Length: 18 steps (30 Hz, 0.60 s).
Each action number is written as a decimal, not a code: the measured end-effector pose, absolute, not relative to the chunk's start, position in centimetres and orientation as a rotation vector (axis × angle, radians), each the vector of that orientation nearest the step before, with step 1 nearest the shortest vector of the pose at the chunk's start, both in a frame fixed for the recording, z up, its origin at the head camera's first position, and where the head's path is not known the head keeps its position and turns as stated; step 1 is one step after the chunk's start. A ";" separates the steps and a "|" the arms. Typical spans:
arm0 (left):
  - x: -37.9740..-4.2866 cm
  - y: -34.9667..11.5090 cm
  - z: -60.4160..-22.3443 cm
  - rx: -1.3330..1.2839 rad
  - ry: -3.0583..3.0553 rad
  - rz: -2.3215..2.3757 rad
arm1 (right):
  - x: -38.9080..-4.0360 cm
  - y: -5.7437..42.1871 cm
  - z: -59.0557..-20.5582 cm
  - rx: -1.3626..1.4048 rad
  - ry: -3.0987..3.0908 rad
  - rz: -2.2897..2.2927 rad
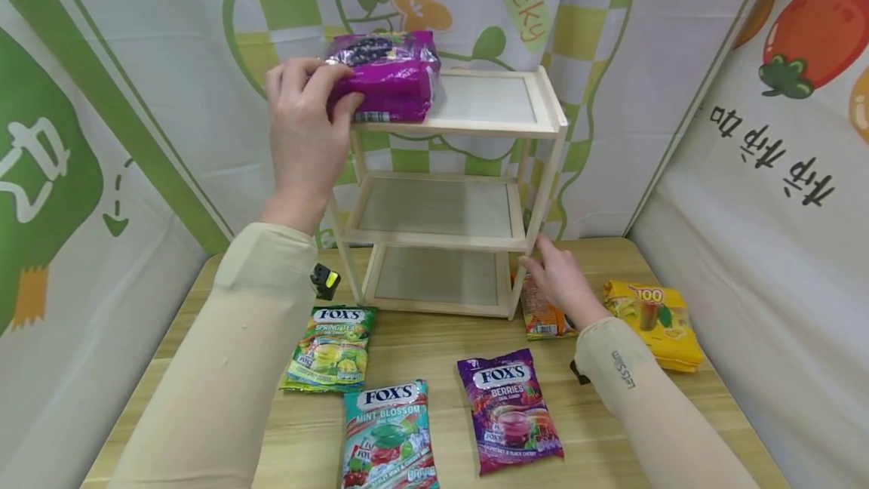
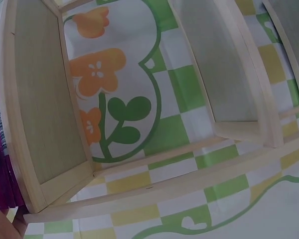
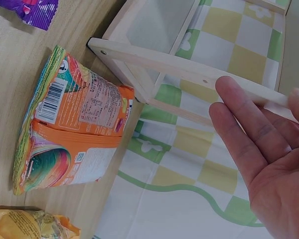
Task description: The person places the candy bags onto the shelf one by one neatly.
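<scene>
My left hand (image 1: pixel 305 119) grips a shiny purple bag (image 1: pixel 397 85) with dark berries printed on it, at the left end of the top tier of a three-tier wooden shelf (image 1: pixel 448 240). Thumb and fingers hold its left side. Only a sliver of that bag shows at the edge of the left wrist view. Low on the shelf's right side, my right hand (image 1: pixel 563 281) holds the front post. In the right wrist view the thumb and fingers (image 3: pixel 239 142) lie on opposite sides of the post (image 3: pixel 164 62).
On the wooden table lie a green Spring Tea bag (image 1: pixel 333 349), a teal Mint Blossom bag (image 1: pixel 390 436) and a purple Berries bag (image 1: pixel 509 410). An orange bag (image 3: pixel 79 124) lies beside the shelf's right foot, with a yellow bag (image 1: pixel 655 327) farther right. Printed cloth surrounds the table.
</scene>
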State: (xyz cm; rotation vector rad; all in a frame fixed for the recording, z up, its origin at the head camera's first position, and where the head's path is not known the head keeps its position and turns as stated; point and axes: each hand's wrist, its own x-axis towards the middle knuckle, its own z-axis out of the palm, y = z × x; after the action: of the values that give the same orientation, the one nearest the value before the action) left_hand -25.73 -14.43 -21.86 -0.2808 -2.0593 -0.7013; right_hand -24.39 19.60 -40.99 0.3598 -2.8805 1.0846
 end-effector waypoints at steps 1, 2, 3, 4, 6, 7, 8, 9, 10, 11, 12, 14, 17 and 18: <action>-25.7 -14.4 -21.9 -0.281 -2.060 -0.704 | -24.4 19.6 -41.0 0.362 -2.880 1.087; -25.7 -14.4 -21.9 -0.282 -2.060 -0.708 | -24.4 19.6 -41.0 0.365 -2.879 1.088; -25.7 -14.5 -21.9 -0.283 -2.061 -0.712 | -24.4 19.6 -41.0 0.366 -2.880 1.091; -25.6 -14.5 -21.9 -0.285 -2.061 -0.718 | -24.4 19.6 -41.0 0.367 -2.881 1.088; -25.6 -14.5 -21.9 -0.287 -2.063 -0.730 | -24.4 19.6 -41.0 0.367 -2.882 1.084; -25.6 -14.6 -21.9 -0.292 -2.062 -0.737 | -24.4 19.6 -41.0 0.367 -2.884 1.082; -25.6 -14.6 -22.0 -0.300 -2.059 -0.743 | -24.4 19.6 -41.0 0.367 -2.885 1.077; -25.6 -14.7 -22.0 -0.309 -2.055 -0.750 | -24.4 19.6 -41.0 0.367 -2.886 1.072; -25.6 -14.7 -22.1 -0.319 -2.050 -0.757 | -24.4 19.6 -41.0 0.367 -2.887 1.068; -25.7 -14.8 -22.2 -0.330 -2.046 -0.767 | -24.4 19.6 -41.0 0.368 -2.886 1.067; -25.7 -14.8 -22.3 -0.340 -2.041 -0.779 | -24.4 19.6 -41.0 0.370 -2.887 1.064; -25.7 -15.0 -22.5 -0.347 -2.035 -0.810 | -24.5 19.6 -41.0 0.373 -2.886 1.063; -25.7 -15.3 -22.8 -0.336 -2.036 -0.878 | -24.5 19.6 -41.0 0.371 -2.885 1.069; -25.6 -15.4 -22.8 -0.322 -2.040 -0.898 | -24.5 19.6 -41.0 0.368 -2.884 1.072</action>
State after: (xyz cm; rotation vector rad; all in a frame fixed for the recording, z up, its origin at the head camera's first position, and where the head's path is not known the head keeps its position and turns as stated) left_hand -25.61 -15.38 -22.81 -0.3222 -2.0404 -0.8983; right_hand -24.47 19.59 -41.01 0.3679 -2.8841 1.0716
